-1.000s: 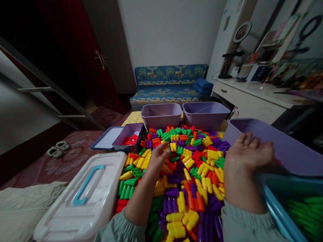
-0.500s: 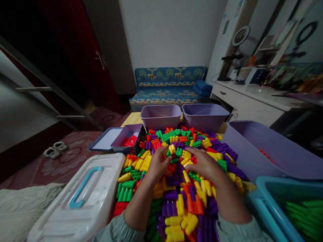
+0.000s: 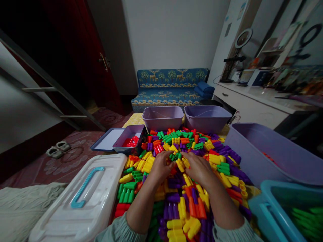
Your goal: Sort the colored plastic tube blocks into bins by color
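Note:
A heap of plastic bullet-shaped building blocks (image 3: 174, 210) in yellow, green, purple, red and orange spreads over the table. My left hand (image 3: 161, 167) reaches into its middle, thumb and fingers apart, with the fingertips beside a small green block (image 3: 175, 156). Opposite it, my right hand (image 3: 198, 166) bends over the heap with parted fingers, near the same green block and a yellow block (image 3: 180, 165). Neither hand visibly grips a block. Whether the fingertips touch the blocks is unclear.
Two purple bins (image 3: 163, 118) stand behind the heap; another purple bin (image 3: 254, 153) and a blue tub (image 3: 271, 191) with green pieces stand right. A box (image 3: 121, 144) with red pieces and a white lid (image 3: 75, 198) with a blue handle are left.
My hands have come closer together over the middle of the heap, the right one moving left. The view has shifted slightly, so the surroundings appear a little lower and further right.

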Demonstrator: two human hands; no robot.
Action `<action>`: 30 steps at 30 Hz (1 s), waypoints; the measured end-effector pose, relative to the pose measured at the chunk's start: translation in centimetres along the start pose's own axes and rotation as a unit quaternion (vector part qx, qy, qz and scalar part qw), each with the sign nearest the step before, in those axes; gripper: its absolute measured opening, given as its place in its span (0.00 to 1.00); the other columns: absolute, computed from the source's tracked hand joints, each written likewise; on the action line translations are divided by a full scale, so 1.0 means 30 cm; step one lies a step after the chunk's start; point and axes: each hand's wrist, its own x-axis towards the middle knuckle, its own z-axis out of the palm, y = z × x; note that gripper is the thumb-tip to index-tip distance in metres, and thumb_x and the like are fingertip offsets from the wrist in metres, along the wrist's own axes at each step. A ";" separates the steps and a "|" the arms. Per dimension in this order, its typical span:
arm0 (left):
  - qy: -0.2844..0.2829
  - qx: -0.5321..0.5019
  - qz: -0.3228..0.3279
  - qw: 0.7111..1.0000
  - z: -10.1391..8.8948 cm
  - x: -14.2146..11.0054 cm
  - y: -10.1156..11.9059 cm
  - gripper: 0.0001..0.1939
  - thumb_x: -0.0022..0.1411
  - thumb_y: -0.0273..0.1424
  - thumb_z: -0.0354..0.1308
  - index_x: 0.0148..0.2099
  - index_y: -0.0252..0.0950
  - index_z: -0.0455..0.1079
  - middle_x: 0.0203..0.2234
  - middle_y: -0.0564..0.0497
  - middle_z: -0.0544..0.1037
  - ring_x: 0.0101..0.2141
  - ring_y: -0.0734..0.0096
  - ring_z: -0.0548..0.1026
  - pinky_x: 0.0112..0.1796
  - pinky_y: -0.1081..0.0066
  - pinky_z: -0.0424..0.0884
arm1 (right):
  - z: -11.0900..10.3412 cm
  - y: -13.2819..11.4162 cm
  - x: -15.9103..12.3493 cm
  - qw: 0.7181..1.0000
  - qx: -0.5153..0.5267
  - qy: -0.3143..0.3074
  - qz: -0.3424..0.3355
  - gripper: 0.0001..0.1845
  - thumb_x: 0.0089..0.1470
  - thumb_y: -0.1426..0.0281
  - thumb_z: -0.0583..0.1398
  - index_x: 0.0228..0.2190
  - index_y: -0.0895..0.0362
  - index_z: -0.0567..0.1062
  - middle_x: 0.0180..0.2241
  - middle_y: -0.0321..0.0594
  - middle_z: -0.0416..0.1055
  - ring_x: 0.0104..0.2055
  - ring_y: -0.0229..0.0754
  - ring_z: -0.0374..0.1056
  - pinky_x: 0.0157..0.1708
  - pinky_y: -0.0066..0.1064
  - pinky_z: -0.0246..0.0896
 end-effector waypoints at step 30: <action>-0.037 -0.434 -0.179 0.882 -0.054 -0.001 0.094 0.23 0.45 0.48 0.66 0.28 0.33 0.66 0.18 0.56 0.69 0.20 0.77 0.70 0.27 0.75 0.68 | -0.012 -0.048 0.028 0.873 0.476 0.098 0.033 0.18 0.53 0.54 0.55 0.35 0.56 0.68 0.22 0.31 0.68 0.15 0.34 0.63 0.18 0.26 0.55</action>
